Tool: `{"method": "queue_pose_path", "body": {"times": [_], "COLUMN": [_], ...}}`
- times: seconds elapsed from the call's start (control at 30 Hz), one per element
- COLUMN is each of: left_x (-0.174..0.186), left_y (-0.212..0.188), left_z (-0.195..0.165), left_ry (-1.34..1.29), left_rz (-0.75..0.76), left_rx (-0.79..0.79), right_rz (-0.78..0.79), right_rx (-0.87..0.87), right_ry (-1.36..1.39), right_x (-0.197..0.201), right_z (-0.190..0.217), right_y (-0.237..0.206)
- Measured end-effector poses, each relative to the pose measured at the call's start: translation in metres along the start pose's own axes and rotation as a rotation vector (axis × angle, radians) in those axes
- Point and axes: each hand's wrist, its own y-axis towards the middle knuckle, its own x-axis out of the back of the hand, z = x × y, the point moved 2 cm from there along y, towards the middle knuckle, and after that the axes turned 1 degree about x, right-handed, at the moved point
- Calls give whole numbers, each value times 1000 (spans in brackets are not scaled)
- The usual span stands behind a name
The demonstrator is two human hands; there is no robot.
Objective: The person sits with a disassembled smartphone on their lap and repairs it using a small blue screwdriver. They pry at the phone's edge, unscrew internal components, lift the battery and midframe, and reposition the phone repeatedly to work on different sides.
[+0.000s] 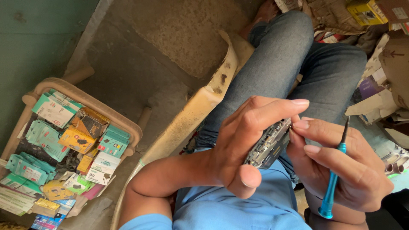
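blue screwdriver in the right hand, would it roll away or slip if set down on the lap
The blue screwdriver looks round and slim along its handle, so it would probably roll on the sloping jeans. Its smooth metallic finish suggests it could slip from the right hand, which holds it loosely while the fingertips touch the opened phone. It seems stiff and light.

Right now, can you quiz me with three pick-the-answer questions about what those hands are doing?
1. Where is the basket of small packets?
A. On the lap
B. On the floor, at the picture's left
C. On a shelf

2. What colour is the screwdriver handle?
A. Red
B. Yellow
C. Blue

3. How is the opened phone held?
A. Gripped in the left hand
B. Lying on the floor
C. Inside the basket

Answers: B, the basket sits on the floor; C, the screwdriver in the right hand is blue; A, the left hand grips the opened phone.
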Motion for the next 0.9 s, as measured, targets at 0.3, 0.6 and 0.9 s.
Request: {"method": "queue_pose_path", "body": {"times": [0.3, 0.6, 0.9], "left_x": [-4, -4, -6], "left_y": [0, 0, -2], "left_z": [0, -1, 0], "left_ry": [75, 28, 60], "left_rz": [3, 26, 24], "left_rx": [-67, -7, -25], "right_rz": [9, -115, -1], "right_rx": [27, -139, -105], "right_ry": [-24, 318, 293], "right_x": [1, -3, 4], "right_z": [-1, -35, -26], "right_y": [1, -6, -9]}}
